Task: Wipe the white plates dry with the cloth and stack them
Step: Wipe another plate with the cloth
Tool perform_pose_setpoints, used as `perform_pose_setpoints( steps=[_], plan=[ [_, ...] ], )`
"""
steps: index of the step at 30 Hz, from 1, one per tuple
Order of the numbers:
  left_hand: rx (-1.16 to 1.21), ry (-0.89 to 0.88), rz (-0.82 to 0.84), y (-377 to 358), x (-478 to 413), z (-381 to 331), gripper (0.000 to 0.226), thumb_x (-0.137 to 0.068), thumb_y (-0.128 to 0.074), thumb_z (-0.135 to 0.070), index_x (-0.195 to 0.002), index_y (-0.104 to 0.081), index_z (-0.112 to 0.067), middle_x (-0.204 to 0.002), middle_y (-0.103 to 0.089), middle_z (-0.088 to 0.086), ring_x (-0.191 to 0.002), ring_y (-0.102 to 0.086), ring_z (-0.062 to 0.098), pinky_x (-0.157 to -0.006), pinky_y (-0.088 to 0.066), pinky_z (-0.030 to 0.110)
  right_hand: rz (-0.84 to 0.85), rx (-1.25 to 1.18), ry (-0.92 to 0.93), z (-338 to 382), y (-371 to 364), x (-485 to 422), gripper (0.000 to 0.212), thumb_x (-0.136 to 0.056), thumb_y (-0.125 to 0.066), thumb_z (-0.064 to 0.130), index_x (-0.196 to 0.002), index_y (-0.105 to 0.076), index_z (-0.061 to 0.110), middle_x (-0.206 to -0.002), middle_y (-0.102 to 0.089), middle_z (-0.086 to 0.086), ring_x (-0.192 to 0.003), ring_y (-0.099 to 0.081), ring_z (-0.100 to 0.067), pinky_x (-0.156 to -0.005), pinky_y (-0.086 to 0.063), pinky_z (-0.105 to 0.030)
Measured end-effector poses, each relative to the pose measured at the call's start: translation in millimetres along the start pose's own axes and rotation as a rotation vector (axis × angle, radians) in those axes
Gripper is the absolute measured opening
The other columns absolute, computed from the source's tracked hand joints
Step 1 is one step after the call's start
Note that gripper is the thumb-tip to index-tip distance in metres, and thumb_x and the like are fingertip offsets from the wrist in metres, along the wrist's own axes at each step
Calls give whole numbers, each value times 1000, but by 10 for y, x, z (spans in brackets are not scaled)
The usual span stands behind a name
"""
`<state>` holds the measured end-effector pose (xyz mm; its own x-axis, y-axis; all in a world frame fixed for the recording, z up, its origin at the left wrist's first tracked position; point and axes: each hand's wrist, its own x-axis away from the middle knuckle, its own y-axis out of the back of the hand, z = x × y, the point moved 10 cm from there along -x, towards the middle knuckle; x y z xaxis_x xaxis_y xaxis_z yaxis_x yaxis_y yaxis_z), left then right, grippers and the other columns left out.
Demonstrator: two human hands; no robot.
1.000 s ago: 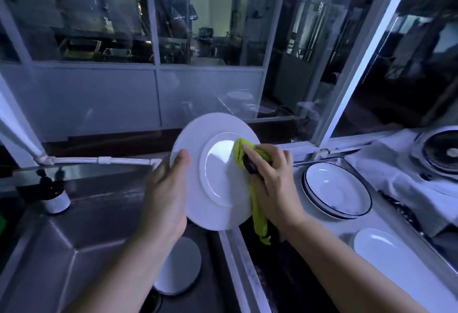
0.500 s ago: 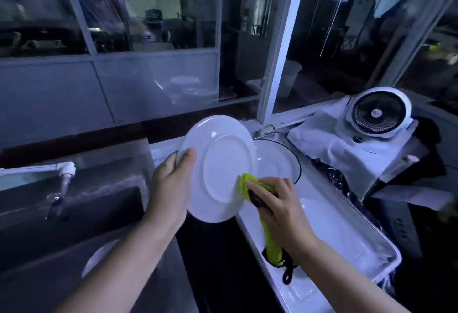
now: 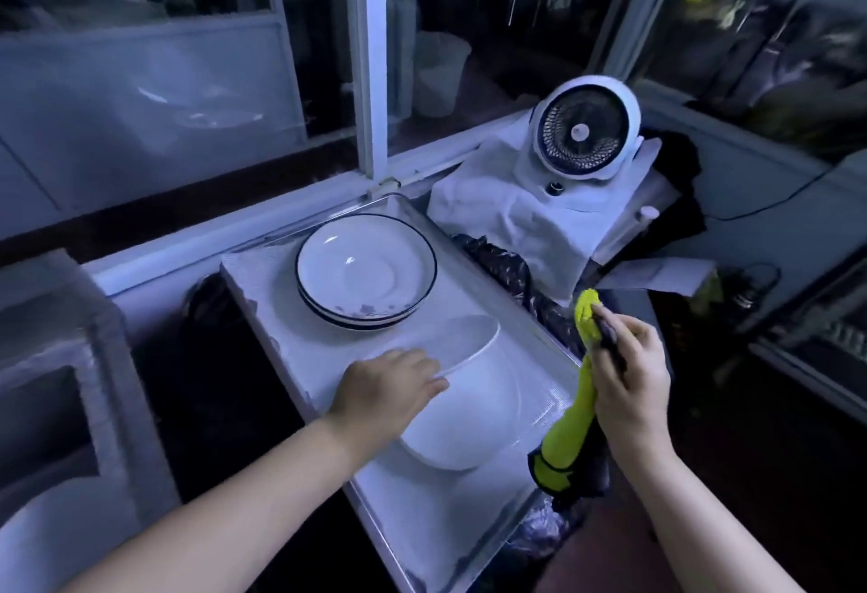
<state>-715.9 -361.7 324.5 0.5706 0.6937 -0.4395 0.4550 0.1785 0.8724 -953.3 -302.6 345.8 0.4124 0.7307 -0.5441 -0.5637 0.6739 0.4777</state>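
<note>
Stacking appeared to be the step in hand. The left hand (image 3: 389, 386) held the upper white plate (image 3: 462, 341) by its near-left rim, fingers laid over the edge and pinching it; the thumb was hidden. That plate hung tilted just above the lower white plate (image 3: 469, 423), which lay flat in the metal tray (image 3: 445, 527). I could not tell whether the two rims were touching on the hand side; the far-right rim stood clear, with a shadow beneath it. The plate being round, it had no true long axis; as seen, its narrow oval ran from the hand toward the tray's far-right wall. Motion blur kept me from telling which face was up. The right hand (image 3: 631, 386) was off to the right of the tray, apart from both plates, fingers closed around the yellow-green cloth (image 3: 570, 428). The cloth's long axis ran roughly upright: a bunched head above the fist, a tail hanging down to a dark end. Judgement: wiping of this plate looked finished, and setting it down remained. Only two plain white plates showed, so the stack would stand at two. A separate pile of blue-rimmed dishes (image 3: 363, 273) sat at the tray's far end; whether they counted in the task, I could not say.
</note>
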Motion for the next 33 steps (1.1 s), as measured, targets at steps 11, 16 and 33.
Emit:
perform_pose_setpoints(
  steps=[11,16,33],
  plan=[
    [-292,-411,-84,-706,212,-526,10,-66,-73,-7,-70,-68,-15,-59,-49,-1,-51,-50,17,-45,-43,28,-2,-29,-129,-495,85,99,47,-86,-57,-12,-126,-59,13,-107,-52,-2,-102,-53,-34,-89,-45,-55],
    [-280,-405,-51,-925,310,-561,16,-69,-60,-1,-72,-68,-14,-62,-51,-1,-54,-50,18,-49,-43,28,43,-58,-167,-552,-34,120,47,-88,-56,-11,-126,-58,17,-106,-50,-1,-102,-53,-33,-88,-46,-55],
    [-1,2,98,-1000,576,-90,54,-67,-67,-59,-96,-71,-13,-100,-67,2,-96,-58,21,-89,-40,31,497,212,2,-199,-1619,-53,46,-87,-63,10,-133,-56,13,-122,-56,-15,-106,-48,-37,-90,-37,-41]
  ],
)
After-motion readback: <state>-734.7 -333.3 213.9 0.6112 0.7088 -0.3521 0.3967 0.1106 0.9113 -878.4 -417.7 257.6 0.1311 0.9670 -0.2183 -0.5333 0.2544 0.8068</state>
